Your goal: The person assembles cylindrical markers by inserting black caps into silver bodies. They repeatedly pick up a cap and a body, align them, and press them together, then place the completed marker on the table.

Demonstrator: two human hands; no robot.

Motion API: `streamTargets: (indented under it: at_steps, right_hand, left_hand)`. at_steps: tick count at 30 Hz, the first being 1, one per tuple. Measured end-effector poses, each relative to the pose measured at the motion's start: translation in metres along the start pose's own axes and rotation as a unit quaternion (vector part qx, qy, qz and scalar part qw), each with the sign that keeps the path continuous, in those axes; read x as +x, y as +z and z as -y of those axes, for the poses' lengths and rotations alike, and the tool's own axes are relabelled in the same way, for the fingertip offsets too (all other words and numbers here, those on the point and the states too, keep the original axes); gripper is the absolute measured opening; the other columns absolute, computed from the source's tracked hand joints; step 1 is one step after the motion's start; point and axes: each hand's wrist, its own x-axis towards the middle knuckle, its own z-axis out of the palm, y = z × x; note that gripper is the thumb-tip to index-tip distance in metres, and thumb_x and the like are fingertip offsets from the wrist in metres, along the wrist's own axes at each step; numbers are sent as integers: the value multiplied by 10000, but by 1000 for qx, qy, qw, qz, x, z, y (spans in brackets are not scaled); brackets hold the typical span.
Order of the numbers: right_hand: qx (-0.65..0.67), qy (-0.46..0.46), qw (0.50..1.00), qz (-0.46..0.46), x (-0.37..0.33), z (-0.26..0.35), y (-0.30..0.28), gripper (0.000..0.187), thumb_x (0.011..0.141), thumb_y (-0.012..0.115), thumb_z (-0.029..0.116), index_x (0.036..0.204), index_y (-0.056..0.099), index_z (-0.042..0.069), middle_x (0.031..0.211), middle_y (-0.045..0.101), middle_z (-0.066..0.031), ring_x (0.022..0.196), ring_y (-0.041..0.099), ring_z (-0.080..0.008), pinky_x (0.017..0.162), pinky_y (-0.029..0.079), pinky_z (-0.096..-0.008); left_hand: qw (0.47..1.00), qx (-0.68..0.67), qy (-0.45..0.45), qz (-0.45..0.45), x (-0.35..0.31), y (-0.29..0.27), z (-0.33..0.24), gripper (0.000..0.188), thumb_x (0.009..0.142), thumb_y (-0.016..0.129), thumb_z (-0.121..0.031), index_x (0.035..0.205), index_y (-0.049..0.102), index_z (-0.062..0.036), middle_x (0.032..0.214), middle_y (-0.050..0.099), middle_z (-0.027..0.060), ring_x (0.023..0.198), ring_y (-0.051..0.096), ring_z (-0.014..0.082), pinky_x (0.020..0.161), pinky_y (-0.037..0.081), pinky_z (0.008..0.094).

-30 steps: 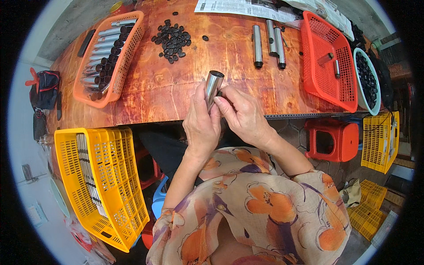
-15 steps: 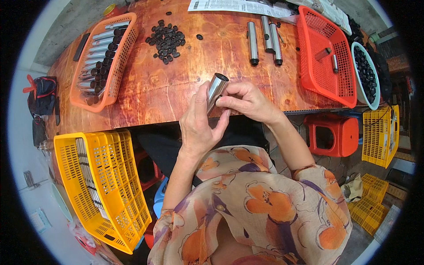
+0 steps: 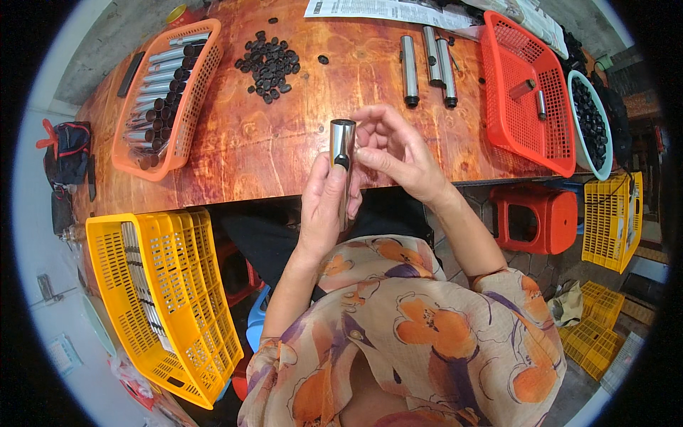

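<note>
My left hand [image 3: 324,206] is wrapped round a shiny metal tube [image 3: 343,135], held upright at the table's front edge. The tube has a dark end at the top, and a black oval piece sits on its side by my left thumb. Just to the right, my right hand [image 3: 402,156] is open with fingers apart and curved, its thumb close to the tube; whether it touches cannot be made out. Farther back on the table lie a pile of small black oval pieces [image 3: 269,65] and three metal tubes [image 3: 409,71] with black ends.
An orange basket [image 3: 203,107] of metal tubes stands at the left. On the right are a red basket [image 3: 501,139] with two small tubes and a pale bowl [image 3: 575,114] of black parts. Below the table are a yellow crate [image 3: 192,285] and a red stool [image 3: 555,220].
The tube has gone from tilted to nearly upright in my left hand, and its black side piece now shows. My right hand has come off the tube's side, and its fingers have spread.
</note>
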Motion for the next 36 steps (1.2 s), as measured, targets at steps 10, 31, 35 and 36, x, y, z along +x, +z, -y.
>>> streamTargets:
  at_steps: [10,31,35,36]
  right_hand:
    - [-6,58,996,68,-5,12,6,216,894,590,110,1057,527,-16,772,569,-16,576,587,-66,502,470,-194]
    - [-214,36,975,-52,-13,8,14,169,820,675,137,851,598,-11,649,577,-64,555,554,-102,515,443,-250]
    - [-159,25,986,-51,-13,17,10,138,808,680,85,864,600,-13,700,593,-44,572,555,-79,508,442,-228]
    - [-149,17,987,-52,-13,18,9,135,803,681,81,857,600,-12,701,594,-50,567,557,-80,501,441,-226]
  left_hand:
    - [1000,27,-12,0,-1,5,3,366,998,347,-354,1169,441,-45,722,454,3,545,404,60,475,338,181]
    - [910,377,149,-86,5,-4,3,337,927,495,-154,1222,418,-10,886,578,140,816,601,270,666,460,359]
    - [987,150,7,-48,5,0,-3,257,946,449,-155,1178,450,-45,832,508,7,697,460,55,593,383,208]
    - [989,142,-1,-47,3,3,-4,251,949,443,-162,1172,453,-48,815,495,-4,675,438,39,580,363,191]
